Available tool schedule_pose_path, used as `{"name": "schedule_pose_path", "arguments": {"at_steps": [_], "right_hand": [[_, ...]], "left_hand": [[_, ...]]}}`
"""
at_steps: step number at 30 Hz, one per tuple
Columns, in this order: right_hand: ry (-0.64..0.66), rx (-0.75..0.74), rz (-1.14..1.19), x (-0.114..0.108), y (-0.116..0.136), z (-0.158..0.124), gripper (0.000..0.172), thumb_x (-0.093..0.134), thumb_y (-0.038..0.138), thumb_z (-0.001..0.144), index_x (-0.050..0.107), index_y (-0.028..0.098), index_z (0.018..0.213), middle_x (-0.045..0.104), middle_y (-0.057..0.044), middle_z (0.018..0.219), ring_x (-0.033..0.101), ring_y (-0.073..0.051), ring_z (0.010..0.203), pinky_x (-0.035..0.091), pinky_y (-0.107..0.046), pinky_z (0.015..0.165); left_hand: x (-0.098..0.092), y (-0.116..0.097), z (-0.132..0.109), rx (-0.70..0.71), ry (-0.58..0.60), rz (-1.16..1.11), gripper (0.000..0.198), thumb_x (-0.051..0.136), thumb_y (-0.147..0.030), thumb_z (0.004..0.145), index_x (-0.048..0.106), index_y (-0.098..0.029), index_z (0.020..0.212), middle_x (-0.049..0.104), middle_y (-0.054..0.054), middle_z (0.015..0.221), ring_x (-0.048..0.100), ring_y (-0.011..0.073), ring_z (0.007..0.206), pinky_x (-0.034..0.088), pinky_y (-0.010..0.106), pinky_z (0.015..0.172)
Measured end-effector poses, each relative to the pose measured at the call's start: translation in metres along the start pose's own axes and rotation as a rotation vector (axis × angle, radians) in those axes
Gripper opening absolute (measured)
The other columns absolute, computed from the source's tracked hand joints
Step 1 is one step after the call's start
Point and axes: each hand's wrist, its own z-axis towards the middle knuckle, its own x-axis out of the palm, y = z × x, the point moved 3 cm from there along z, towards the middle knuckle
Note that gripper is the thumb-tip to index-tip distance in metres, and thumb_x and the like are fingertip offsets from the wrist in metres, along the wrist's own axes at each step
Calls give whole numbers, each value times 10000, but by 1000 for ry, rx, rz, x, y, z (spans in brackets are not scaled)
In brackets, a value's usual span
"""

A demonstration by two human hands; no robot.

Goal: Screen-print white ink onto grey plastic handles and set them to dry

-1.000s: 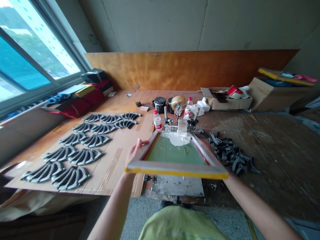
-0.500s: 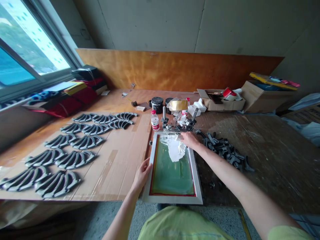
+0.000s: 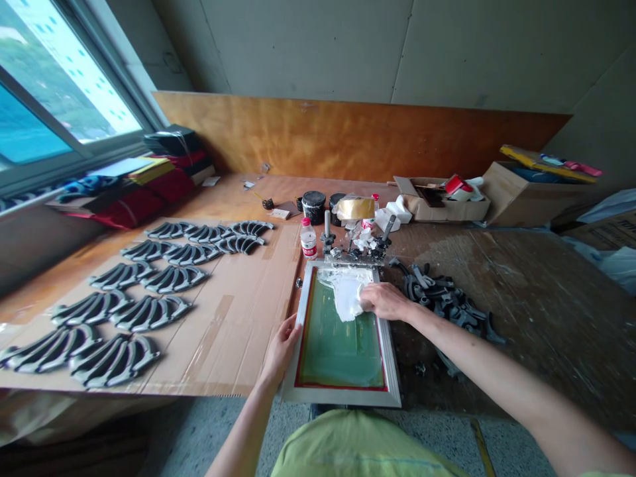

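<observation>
- While the silkscreen (image 3: pixel 342 338) on the workbench (image 3: pixel 546 318) is being held by the left hand (image 3: pixel 282 341), any grip by the curled right hand (image 3: pixel 385 301) is being obscured.
- Stiff rails (image 3: pixel 389 361) are being favoured over likely-fragile mesh (image 3: pixel 330 361).

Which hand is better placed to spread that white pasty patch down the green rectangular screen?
Probably the right hand: it is at the white patch, while the left hand touches the left side of the silver rectangular metal frame.

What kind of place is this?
Probably a small screen-printing workshop: a framed screen smeared with white paste lies before a metal clamp rig, with rows of ribbed, fan-shaped dark parts on cardboard to the left.
</observation>
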Motion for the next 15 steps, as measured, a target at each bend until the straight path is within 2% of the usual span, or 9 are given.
{"name": "schedule_pose_path", "arguments": {"at_steps": [2, 4, 6, 8, 10, 12, 15], "right_hand": [[-110, 77, -32, 5, 2, 7, 172, 555, 41, 799, 648, 185, 789, 647, -36, 810, 560, -177, 801, 427, -264, 680], [-193, 85, -80, 17, 10, 5, 219, 508, 18, 822, 665, 169, 849, 651, -66, 855, 555, -196, 851, 446, -285, 712], [-203, 28, -93, 28, 19, -5, 253, 483, 11, 837, 676, 160, 905, 654, -82, 880, 551, -206, 874, 463, -299, 737], [-179, -17, -49, 29, 21, -15, 248, 502, 26, 848, 684, 168, 937, 660, -75, 888, 559, -202, 879, 474, -294, 746], [-159, 10, 37, 19, 15, -13, 222, 553, 64, 855, 691, 195, 971, 673, -50, 900, 584, -186, 869, 480, -277, 747], [-168, 112, 122, 3, 2, 4, 264, 625, 125, 851, 680, 235, 1085, 692, -27, 975, 615, -175, 881, 487, -271, 768], [-176, 298, 167, -21, -19, 40, 555, 693, 188, 821, 548, 313, 1342, 678, -19, 1146, 638, -187, 949, 487, -277, 820]], "left_hand": [[1, -2, -2, 8, 0, -9, 706, 648, -596, 764, 546, -185, 1329, 728, 52, 921, 658, 187, 724, 498, 261, 629], [2, -4, -3, 11, -3, -20, 706, 658, -592, 755, 557, -173, 1314, 726, 52, 894, 649, 178, 691, 493, 255, 608], [2, -5, -3, 4, -17, -25, 712, 671, -591, 742, 566, -164, 1303, 720, 49, 870, 637, 167, 660, 488, 250, 591], [3, -7, -4, -8, -37, -31, 729, 684, -595, 724, 572, -159, 1297, 715, 47, 860, 626, 159, 637, 483, 246, 574], [3, -11, -5, -21, -47, -34, 752, 698, -604, 703, 575, -150, 1290, 712, 45, 838, 624, 157, 626, 482, 245, 565], [2, -18, -9, -33, -41, -44, 802, 722, -611, 674, 558, -143, 1305, 708, 37, 795, 625, 160, 621, 487, 248, 567], [0, -38, -17, -38, 21, -77, 895, 768, -594, 637, 490, -164, 1371, 705, 17, 758, 638, 169, 635, 500, 255, 591]]}}
